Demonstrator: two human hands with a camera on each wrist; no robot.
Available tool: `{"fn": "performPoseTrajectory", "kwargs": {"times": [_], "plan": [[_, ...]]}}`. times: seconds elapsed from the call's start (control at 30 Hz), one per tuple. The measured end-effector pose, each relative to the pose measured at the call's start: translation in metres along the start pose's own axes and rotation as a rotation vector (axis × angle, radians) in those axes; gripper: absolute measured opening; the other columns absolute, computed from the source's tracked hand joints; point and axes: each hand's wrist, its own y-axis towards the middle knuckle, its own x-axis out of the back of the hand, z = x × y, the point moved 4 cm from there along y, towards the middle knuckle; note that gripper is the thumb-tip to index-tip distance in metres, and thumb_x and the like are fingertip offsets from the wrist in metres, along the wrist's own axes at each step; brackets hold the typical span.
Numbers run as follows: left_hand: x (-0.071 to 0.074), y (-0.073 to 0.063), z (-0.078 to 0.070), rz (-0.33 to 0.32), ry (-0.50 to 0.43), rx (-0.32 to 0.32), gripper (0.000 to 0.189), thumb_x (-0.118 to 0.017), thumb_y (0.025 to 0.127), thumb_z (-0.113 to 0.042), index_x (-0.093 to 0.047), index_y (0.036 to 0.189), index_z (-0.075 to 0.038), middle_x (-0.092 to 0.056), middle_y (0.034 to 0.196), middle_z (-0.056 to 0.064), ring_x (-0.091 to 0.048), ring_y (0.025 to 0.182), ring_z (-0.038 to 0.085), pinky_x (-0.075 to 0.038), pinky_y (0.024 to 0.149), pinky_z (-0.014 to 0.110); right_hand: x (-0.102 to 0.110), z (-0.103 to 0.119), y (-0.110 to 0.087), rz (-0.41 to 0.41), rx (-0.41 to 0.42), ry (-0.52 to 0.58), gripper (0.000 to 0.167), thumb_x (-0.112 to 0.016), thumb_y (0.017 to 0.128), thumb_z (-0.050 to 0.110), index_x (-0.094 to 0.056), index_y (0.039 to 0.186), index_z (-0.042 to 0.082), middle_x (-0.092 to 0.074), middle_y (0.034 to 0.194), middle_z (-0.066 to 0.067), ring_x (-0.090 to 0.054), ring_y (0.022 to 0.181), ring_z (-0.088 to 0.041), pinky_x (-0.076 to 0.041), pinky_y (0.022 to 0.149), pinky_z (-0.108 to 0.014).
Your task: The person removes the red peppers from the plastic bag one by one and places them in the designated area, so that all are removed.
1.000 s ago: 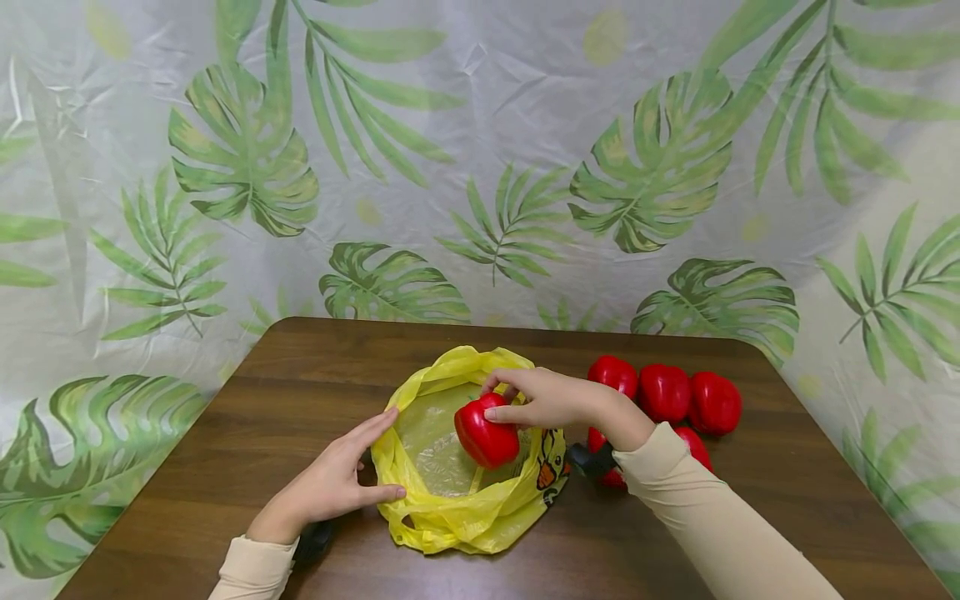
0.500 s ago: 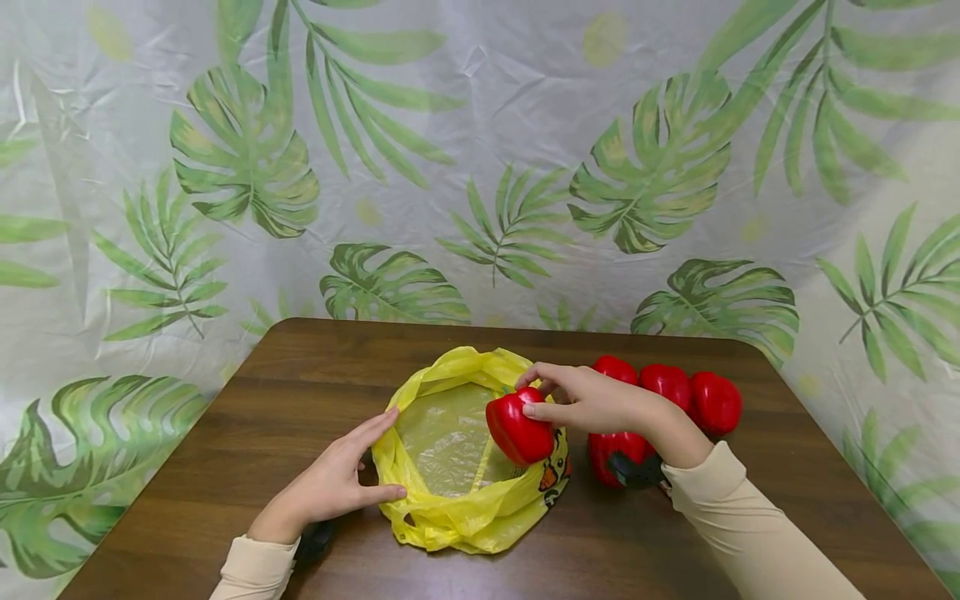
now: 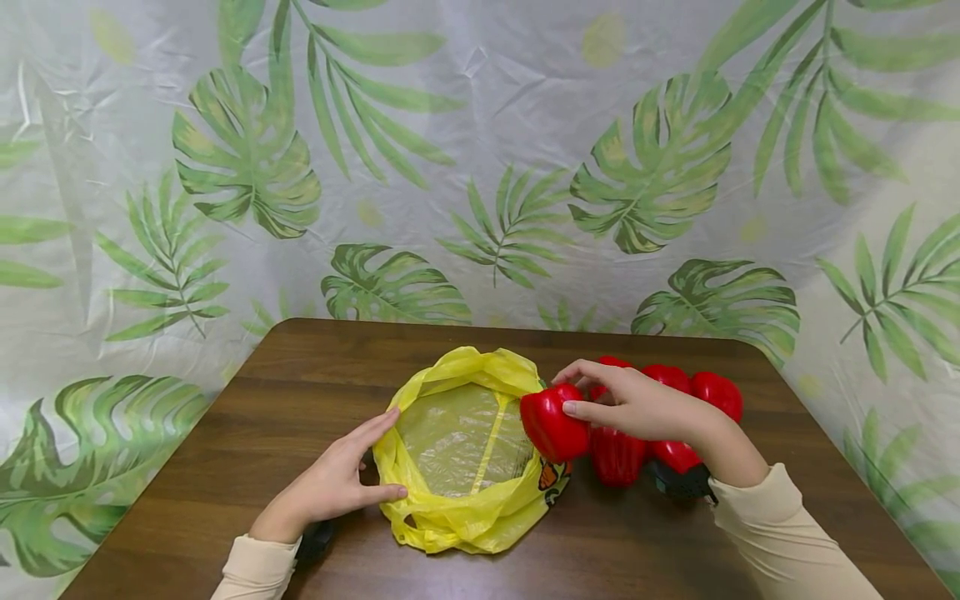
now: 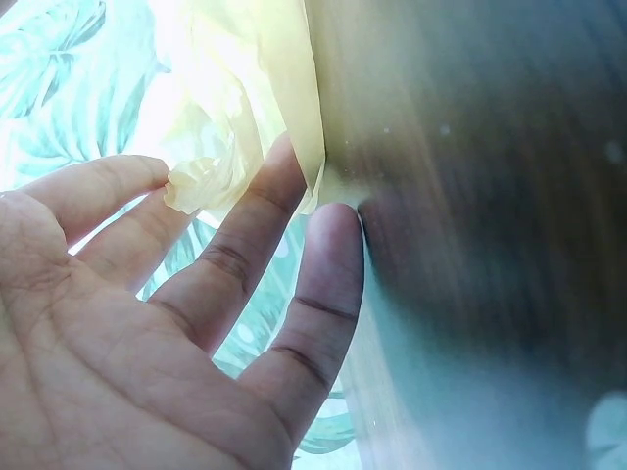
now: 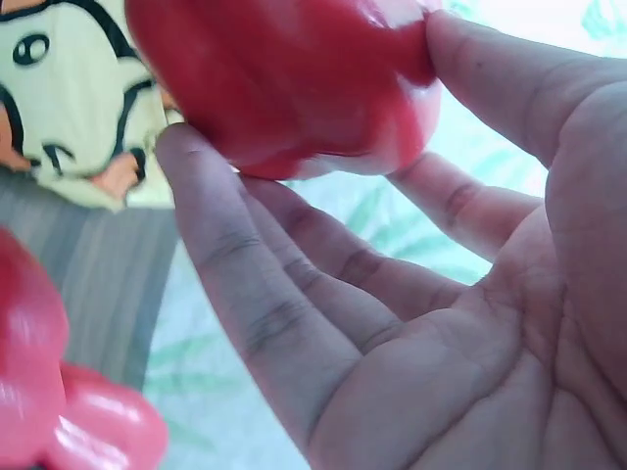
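A yellow plastic bag (image 3: 472,533) stands on the table with its mouth spread wide; part of its inside shows. Along its left rim, my left hand (image 3: 330,483) rests with fingers extended and thumb apart. In the left wrist view, fingertips (image 4: 147,168) touch the crumpled bag edge (image 4: 289,69). My right hand (image 3: 637,406) holds a red bell pepper (image 3: 553,425) between thumb and fingers, just above the bag's right rim. The right wrist view shows the glossy pepper (image 5: 284,88) at the fingertips, with the bag's printed cartoon side (image 5: 69,98) behind it.
Several more red bell peppers (image 3: 717,393) lie on the right of the brown wooden table (image 3: 300,375), partly hidden by the right hand and forearm. A dark wrist device (image 3: 682,481) sits under the right wrist. A leaf-patterned sheet (image 3: 510,125) hangs behind the table.
My right hand has moved right with the pepper, from over the bag's mouth to its right rim. The left hand and the bag have stayed almost still.
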Motion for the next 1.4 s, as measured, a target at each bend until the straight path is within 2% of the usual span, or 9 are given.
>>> {"fn": "performPoseTrajectory", "kwargs": {"times": [0.3,0.53,0.67,0.9,1.27,1.4], "plan": [[-0.001,-0.001,0.002,0.008,-0.006,0.016,0.104,-0.087,0.089,-0.051,-0.035,0.169,-0.008,-0.036,0.173,0.021,-0.048,0.149,0.048,-0.059,0.085,0.035,0.023,-0.019,-0.030,-0.029,-0.074,0.037,0.045,-0.069,0.106,0.038,-0.057,0.145,0.017,-0.064,0.138,-0.018,-0.075,0.096,-0.020,-0.063,0.085,-0.037],[0.000,-0.002,0.002,0.007,-0.004,0.014,0.104,-0.087,0.089,-0.051,-0.035,0.168,-0.007,-0.035,0.173,0.021,-0.048,0.149,0.048,-0.059,0.085,0.036,0.041,-0.039,-0.053,-0.037,-0.138,0.046,0.049,-0.066,0.108,0.037,-0.053,0.150,0.014,-0.058,0.145,-0.025,-0.075,0.097,-0.021,-0.063,0.086,-0.040],[0.000,-0.002,0.002,0.003,0.002,0.007,0.104,-0.087,0.089,-0.050,-0.036,0.168,-0.006,-0.036,0.173,0.021,-0.048,0.149,0.048,-0.059,0.085,0.035,0.047,-0.052,-0.065,-0.038,-0.157,0.068,0.048,-0.064,0.109,0.035,-0.052,0.150,0.012,-0.060,0.142,-0.024,-0.073,0.097,-0.025,-0.063,0.085,-0.038],[-0.001,-0.001,0.001,0.011,0.001,0.018,0.104,-0.086,0.089,-0.051,-0.035,0.168,-0.007,-0.036,0.173,0.021,-0.048,0.149,0.048,-0.060,0.086,0.037,0.051,-0.072,-0.082,-0.043,-0.136,0.112,0.048,-0.060,0.111,0.028,-0.049,0.153,0.006,-0.063,0.137,-0.021,-0.074,0.099,-0.024,-0.064,0.084,-0.033],[-0.001,0.000,0.002,0.006,0.007,0.010,0.104,-0.087,0.089,-0.050,-0.035,0.168,-0.007,-0.036,0.173,0.022,-0.048,0.149,0.048,-0.061,0.086,0.038,0.061,-0.094,-0.107,-0.053,-0.115,0.104,0.044,-0.053,0.114,0.019,-0.045,0.153,-0.001,-0.065,0.131,-0.020,-0.073,0.092,-0.017,-0.063,0.080,-0.032],[-0.002,0.000,0.002,0.005,0.013,0.004,0.103,-0.087,0.089,-0.050,-0.036,0.168,-0.006,-0.036,0.173,0.022,-0.047,0.150,0.048,-0.061,0.087,0.039,0.061,-0.104,-0.115,-0.039,-0.128,0.125,0.046,-0.051,0.115,0.018,-0.041,0.154,-0.005,-0.064,0.136,-0.020,-0.075,0.095,-0.014,-0.063,0.081,-0.032]]}}
